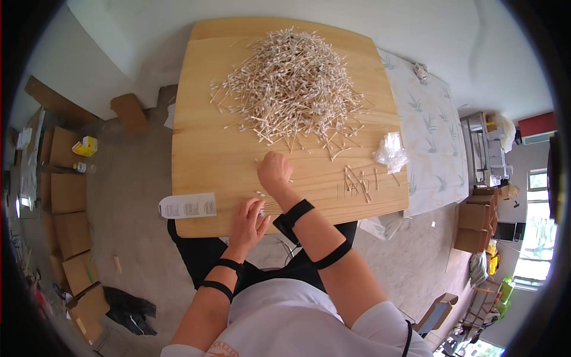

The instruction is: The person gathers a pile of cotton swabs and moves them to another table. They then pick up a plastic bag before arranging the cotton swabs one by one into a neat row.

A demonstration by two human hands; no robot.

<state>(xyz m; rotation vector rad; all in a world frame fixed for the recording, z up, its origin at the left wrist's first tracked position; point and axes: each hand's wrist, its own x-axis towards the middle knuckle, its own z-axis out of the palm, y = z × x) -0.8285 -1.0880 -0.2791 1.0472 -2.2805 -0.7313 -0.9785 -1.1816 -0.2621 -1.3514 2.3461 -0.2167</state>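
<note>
A large heap of white-tipped cotton swabs (297, 83) lies on the far half of the wooden table (205, 143). Near the front edge, my left hand (245, 223) is closed round the white tips of a small bundle of cotton swabs (272, 207), whose sticks run to the right, partly under my right forearm. My right hand (275, 171) is curled closed over the tabletop, between the heap and the bundle. Small white tips show beside it, but its fingers hide whatever they hold.
A printed white strip (189, 206) lies at the table's front left. Clear plastic bags (391, 153) sit at the right edge, with several loose swabs (360, 183) nearby. A patterned covered surface (429, 131) adjoins on the right. Cardboard boxes (70, 208) line the left side.
</note>
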